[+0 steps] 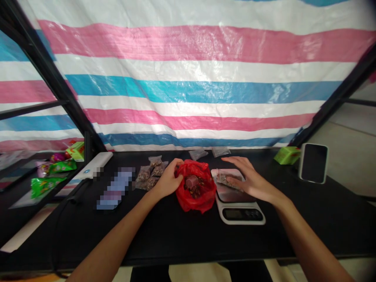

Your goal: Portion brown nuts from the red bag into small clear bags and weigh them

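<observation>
Where the black table (176,239) runs out on the far left, green snack packets (47,185) lie on a lower shelf, with a green and yellow carton (75,150) behind them. Just to their right a long white device (94,164) lies slantwise, and beside it sits a blurred object that I cannot make out. Next comes a cluster of small clear packets (152,170) filled with brown pieces, touching one another.

The left hand (169,181) rests just beside that cluster, its fingers curled around the near left rim of the red bag (196,197) and pinching the plastic. The bag stands open at the middle of the table and holds brown pieces and a small pinkish cup (191,181).

Touching the bag's right side is a white kitchen scale (235,213); its display is too dim to read. A partly filled clear packet (225,179) lies on the platform, and the right hand (249,181) lies flat over it, fingers stretched out and slightly spread, gripping nothing. Two empty clear bags (197,153) lie behind, near the striped tarp (188,98). Farther right sit a green box (286,155) and a white-framed phone (313,163) standing upright.
</observation>
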A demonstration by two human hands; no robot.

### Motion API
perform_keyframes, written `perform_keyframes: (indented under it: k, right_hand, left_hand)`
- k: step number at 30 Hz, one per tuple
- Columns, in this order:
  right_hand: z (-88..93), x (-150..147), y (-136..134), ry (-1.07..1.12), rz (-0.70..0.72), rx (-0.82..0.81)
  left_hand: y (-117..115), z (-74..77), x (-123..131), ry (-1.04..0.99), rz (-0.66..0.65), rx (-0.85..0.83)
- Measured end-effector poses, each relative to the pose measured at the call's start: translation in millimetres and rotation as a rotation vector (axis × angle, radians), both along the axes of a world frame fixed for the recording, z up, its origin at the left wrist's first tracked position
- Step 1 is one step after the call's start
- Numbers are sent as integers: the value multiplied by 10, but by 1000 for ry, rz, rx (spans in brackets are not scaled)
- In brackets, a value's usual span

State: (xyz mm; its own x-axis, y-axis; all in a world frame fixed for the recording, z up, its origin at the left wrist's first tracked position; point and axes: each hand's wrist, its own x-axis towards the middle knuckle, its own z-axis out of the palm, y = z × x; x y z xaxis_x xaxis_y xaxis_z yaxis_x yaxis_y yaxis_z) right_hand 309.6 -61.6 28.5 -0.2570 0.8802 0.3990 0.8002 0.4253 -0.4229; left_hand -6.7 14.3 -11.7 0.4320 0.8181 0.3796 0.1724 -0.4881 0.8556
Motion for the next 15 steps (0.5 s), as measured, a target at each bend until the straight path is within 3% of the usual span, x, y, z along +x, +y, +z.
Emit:
perform_keyframes:
  k: [7,10,15]
  right_hand:
    - [-231,365,302,180,-237,320]
    - [-303,391,269,200,-248,348]
    - [-274,236,195,217,-195,297]
  left_hand:
    - [61,-29,-61,77,85,105]
    - [64,-42,-89,172,152,223]
    - [20,45,-117,247,209,395]
